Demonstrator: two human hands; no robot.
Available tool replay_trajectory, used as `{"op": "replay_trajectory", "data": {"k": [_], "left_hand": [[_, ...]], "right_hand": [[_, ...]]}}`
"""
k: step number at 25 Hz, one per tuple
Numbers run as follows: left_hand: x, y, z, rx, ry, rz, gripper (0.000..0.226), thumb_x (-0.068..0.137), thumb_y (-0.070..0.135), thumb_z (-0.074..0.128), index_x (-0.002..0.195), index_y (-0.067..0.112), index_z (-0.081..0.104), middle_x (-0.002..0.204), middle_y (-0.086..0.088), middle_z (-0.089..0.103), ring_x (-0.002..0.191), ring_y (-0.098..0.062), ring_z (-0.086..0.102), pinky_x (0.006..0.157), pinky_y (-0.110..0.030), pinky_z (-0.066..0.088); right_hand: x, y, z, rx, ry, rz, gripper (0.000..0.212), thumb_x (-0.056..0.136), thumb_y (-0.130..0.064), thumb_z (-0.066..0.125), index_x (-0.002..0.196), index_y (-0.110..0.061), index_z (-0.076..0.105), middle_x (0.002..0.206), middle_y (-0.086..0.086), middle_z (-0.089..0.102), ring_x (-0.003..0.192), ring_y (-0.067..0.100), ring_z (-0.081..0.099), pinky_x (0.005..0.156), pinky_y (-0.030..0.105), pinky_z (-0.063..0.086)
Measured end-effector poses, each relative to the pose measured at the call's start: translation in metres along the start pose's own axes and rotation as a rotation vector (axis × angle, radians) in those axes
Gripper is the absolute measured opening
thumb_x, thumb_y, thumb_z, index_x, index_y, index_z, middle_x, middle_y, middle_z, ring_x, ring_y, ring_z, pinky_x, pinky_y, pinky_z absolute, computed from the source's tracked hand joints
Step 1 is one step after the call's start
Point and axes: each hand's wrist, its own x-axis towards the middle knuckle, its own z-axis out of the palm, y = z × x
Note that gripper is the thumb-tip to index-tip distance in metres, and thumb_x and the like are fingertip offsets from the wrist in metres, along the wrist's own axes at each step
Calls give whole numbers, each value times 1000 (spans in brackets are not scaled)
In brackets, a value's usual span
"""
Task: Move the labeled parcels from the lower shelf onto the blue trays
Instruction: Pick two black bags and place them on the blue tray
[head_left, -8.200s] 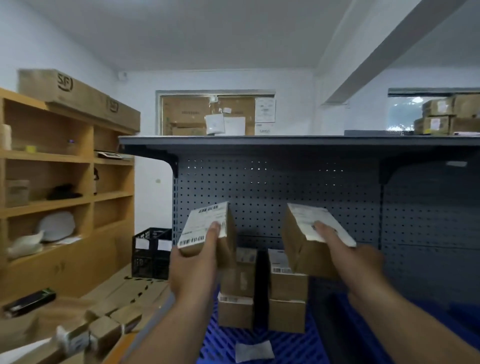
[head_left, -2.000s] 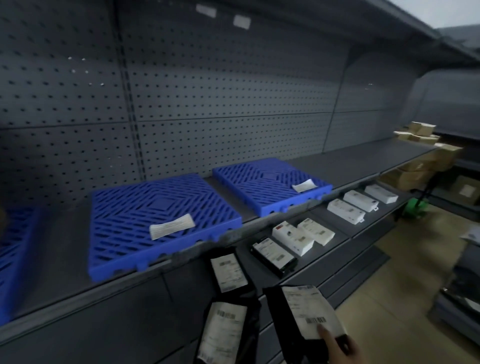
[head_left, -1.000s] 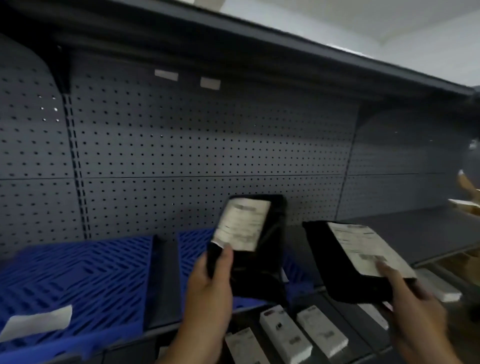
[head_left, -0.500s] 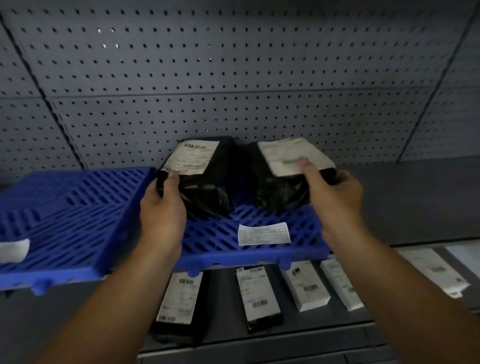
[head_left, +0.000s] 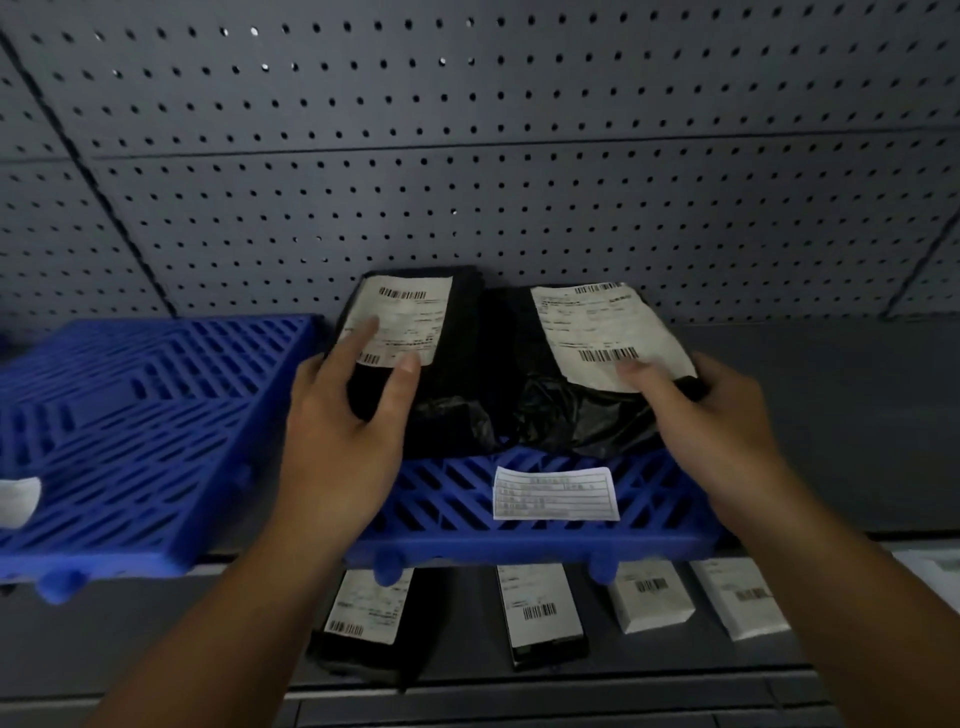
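The step in hand is the setting-down. The left parcel (head_left: 457, 338) and the right parcel (head_left: 571, 415), both black bags with white labels, lie side by side at the back of the blue tray (head_left: 452, 499), their far ends against the pegboard (head_left: 467, 156) behind it. The left hand (head_left: 337, 441) lies on the left parcel's near corner with forefinger and thumb stretched straight over the label — resting there, not pinching, as far as shows. The right hand (head_left: 717, 415) holds the right parcel, thumb on the label and fingers curled round its right edge.

Both bags look to be bearing on the tray, so I judge the next move is to let go. Both hands would then draw back over the tray's front edge without dragging the soft bags or the paper slip (head_left: 556, 493) at the tray's front. After that comes a reach down to the lower shelf (head_left: 156, 639). Below the tray's front edge lie two black parcels (head_left: 363, 613) and two white boxes (head_left: 649, 597).

Hard to make out: the left hand's other fingers, and the undersides of both bags — so whether they sit flat or lean is unsure. The tray's front edge covers the far ends of the goods below. Label print is too blurred to read. The second blue tray (head_left: 130, 415), left of the first, runs out of the frame.
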Motion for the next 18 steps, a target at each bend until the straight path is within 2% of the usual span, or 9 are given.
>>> {"op": "replay_trajectory", "data": {"k": [3,5,7,8,10,13,15,16,18], "left_hand": [[6,-5,-1,31,38,-27,55,88,70,55,140,50,51,147,12,41,122,4,35,93,-19,32],[8,-6,-2,33,49,-34,56,87,73,54,137,50,53,138,17,42,119,6,36,83,-9,28],[10,-7,-2,31,44,-41,58,86,75,53,138,50,52,132,22,41,118,6,36,79,-8,26],[10,-7,-2,29,39,-45,58,85,75,54,138,50,52,131,22,40,119,5,36,80,-10,27],[8,-3,-2,13,30,-56,59,86,73,55,139,48,52,132,20,40,123,1,38,88,-18,32],[2,4,-7,25,29,-49,63,89,69,53,147,45,45,149,9,40,140,-11,38,105,-33,38],[-12,9,-16,51,77,46,62,94,67,49,149,42,41,153,8,37,146,-12,31,117,-45,34],[-21,10,-20,53,104,106,59,95,65,48,149,40,42,153,10,36,147,-10,28,119,-47,33],[-43,9,-24,54,122,214,53,96,59,48,146,38,46,152,15,37,146,-3,26,118,-40,30]], "right_hand": [[4,-1,-2,10,-18,17,7,82,-42,76,81,-35,75,79,-28,76,73,-8,71,63,22,51],[3,-3,-1,15,-44,19,7,83,-39,73,76,-36,76,78,-24,77,72,-4,73,62,25,52],[2,-6,-2,3,-61,30,12,83,-38,71,75,-44,77,77,-21,77,72,2,74,62,28,56],[1,-9,-2,6,-66,45,12,82,-37,71,76,-46,76,78,-20,77,72,5,74,63,30,57],[0,-14,-3,17,-77,82,6,82,-38,72,82,-35,77,78,-20,78,73,7,76,64,30,57],[-6,-19,-5,28,-66,102,18,83,-44,74,92,-28,76,82,-16,80,75,8,77,68,30,57],[-12,-23,-9,61,-5,94,25,84,-49,73,96,-28,76,85,-15,80,76,4,76,69,30,57],[-16,-24,-12,66,26,75,24,85,-49,73,97,-28,76,85,-18,79,75,0,74,68,27,55],[-26,-23,-18,64,71,41,21,87,-46,72,99,-29,74,81,-22,76,71,-11,70,65,23,49]]}}
